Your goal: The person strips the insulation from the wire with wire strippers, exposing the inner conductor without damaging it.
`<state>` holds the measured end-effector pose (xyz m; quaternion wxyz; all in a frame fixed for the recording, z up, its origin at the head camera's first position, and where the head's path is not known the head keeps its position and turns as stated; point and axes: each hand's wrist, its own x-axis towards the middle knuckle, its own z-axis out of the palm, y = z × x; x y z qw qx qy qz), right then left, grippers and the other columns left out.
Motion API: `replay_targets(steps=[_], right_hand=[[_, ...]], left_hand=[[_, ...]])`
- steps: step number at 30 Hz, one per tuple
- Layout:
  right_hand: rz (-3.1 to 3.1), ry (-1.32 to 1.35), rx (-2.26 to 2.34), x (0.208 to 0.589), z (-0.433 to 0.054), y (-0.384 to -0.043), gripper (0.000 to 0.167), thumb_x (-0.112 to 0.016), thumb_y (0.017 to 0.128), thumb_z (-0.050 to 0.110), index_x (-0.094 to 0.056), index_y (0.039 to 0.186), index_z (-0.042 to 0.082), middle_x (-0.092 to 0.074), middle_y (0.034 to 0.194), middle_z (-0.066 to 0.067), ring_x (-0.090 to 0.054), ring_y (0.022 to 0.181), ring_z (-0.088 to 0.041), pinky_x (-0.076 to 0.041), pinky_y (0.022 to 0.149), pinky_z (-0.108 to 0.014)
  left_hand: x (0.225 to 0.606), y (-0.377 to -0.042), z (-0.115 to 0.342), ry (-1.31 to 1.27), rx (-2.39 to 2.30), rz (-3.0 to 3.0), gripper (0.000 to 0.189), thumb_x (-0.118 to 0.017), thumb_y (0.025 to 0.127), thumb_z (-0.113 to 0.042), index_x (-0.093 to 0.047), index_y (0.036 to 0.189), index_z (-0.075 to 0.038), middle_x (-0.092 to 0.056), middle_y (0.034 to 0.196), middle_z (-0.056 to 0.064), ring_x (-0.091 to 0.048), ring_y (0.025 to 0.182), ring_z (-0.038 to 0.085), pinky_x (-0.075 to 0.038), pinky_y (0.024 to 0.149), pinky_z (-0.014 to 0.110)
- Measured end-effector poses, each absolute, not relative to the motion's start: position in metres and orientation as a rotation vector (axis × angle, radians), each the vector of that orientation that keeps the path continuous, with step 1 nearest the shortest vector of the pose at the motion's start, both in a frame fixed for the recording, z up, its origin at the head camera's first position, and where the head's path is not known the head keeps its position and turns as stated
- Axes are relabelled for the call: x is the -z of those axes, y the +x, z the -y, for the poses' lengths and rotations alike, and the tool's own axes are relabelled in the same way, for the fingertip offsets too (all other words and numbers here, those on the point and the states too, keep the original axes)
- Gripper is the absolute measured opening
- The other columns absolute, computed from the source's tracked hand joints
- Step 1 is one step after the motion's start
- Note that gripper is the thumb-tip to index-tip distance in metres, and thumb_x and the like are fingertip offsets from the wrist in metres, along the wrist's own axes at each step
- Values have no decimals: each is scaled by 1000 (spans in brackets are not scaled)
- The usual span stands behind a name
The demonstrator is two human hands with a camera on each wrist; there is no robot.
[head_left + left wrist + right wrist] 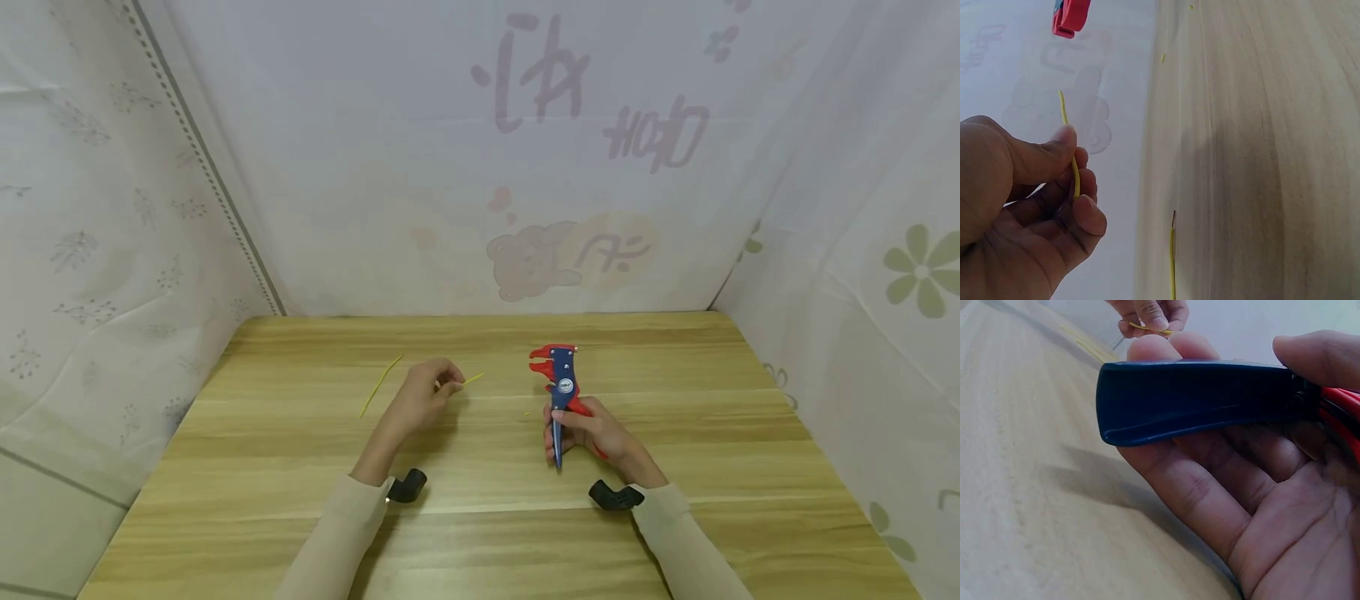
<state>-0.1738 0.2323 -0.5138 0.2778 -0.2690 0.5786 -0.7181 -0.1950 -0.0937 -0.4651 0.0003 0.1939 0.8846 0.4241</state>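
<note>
Between thumb and fingers, my left hand (427, 392) pinches a short yellow wire (1064, 111), whose free end points toward the right in the head view. My right hand (592, 429) holds a blue and red wire stripper (564, 379) by its handles, upright, with its red jaws at the top, parted and facing left. A gap separates the wire from those jaws. In the right wrist view the blue handle (1197, 400) lies across the fingers. A second yellow wire (381, 385) lies on the table left of my left hand; its bare metal end (1173, 219) shows in the left wrist view.
A tiny yellow scrap (527, 414) lies on the wooden table (480, 533) just left of the stripper. Another yellow bit (1191, 7) appears in the left wrist view. Printed curtains (375, 167) hang behind the table and along both sides.
</note>
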Motion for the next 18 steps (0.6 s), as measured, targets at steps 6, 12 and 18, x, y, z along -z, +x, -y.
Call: replay_targets(steps=[6, 12, 18], right_hand=[[-1524, -729, 1924, 514, -227, -173, 37, -39, 110, 9, -34, 116, -27, -75, 93, -10, -77, 83, -22, -64, 77, -46], [-1502, -737, 1916, 513, -223, -171, 39, -40, 110, 11, -34, 115, -27, -74, 92, -10, -77, 82, -22, -64, 76, -47], [-1480, -745, 1903, 512, -219, -169, 35, -39, 110, 10, -37, 114, -25, -75, 93, -9, -77, 83, -22, -64, 76, -46]], left_hand=[[463, -194, 94, 636, -1341, -2756, 6, -67, 99, -10, -67, 97, -4, -69, 91, 13, -58, 77, 13, -48, 66, 23], [461, -194, 90, 663, -1365, -2700, 5, -66, 99, -7, -67, 96, -4, -70, 91, 17, -55, 73, 13, -45, 61, 21], [461, -191, 88, 675, -1370, -2690, 5, -64, 100, -5, -66, 95, -6, -69, 92, 18, -52, 72, 13, -42, 60, 21]])
